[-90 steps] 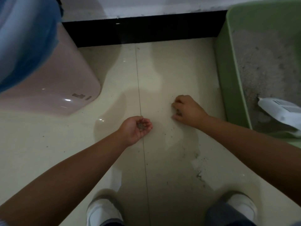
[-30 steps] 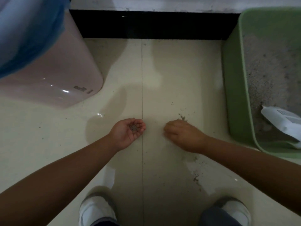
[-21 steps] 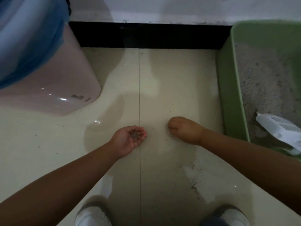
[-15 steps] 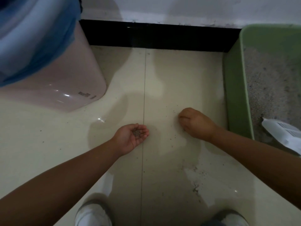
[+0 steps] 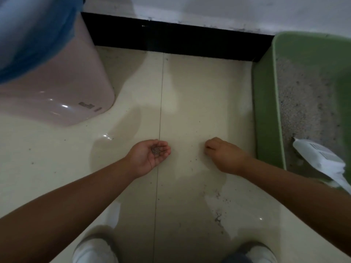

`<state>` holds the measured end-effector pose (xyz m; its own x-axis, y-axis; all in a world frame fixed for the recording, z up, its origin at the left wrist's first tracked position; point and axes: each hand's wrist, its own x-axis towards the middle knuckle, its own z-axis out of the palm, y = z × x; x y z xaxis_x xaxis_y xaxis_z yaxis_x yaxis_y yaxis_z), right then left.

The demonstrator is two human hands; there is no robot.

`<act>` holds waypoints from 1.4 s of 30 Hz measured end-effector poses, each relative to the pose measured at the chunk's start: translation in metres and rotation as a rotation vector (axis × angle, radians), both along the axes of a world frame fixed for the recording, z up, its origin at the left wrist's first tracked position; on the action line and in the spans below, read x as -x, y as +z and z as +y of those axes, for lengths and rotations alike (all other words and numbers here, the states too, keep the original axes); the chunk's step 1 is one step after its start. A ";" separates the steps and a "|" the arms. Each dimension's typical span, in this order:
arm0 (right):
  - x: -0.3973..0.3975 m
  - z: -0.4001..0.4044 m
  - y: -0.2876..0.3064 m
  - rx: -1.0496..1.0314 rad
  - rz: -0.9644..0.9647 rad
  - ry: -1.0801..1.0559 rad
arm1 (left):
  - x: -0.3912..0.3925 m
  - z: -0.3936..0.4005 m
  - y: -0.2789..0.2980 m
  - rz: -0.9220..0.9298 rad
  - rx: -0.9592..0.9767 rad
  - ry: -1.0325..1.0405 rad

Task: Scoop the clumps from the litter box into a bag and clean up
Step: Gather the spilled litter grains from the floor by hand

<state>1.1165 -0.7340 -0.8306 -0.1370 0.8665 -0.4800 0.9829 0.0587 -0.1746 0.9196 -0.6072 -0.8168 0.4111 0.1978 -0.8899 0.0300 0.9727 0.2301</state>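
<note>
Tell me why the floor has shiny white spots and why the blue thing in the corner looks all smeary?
Head view: the shiny spots are light glaring off the glossy floor and the pink bin; the blue bag sits close to the camera at the edge, so it blurs; the room is dim, with soft shadows around the left hand and right hand.

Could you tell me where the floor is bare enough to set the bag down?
Free: the tiles between the pink bin, the black skirting and the green litter box. Crowded: scattered litter lies beside the right forearm.
</note>
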 end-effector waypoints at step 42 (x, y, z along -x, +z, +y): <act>0.021 -0.009 0.010 -0.013 0.071 -0.551 | 0.005 -0.008 -0.010 -0.003 0.033 -0.083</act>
<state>1.0953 -0.7432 -0.8210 0.3063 0.8249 -0.4751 0.8548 -0.4580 -0.2440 0.9147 -0.6148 -0.8273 0.4272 0.1338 -0.8942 0.1099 0.9740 0.1983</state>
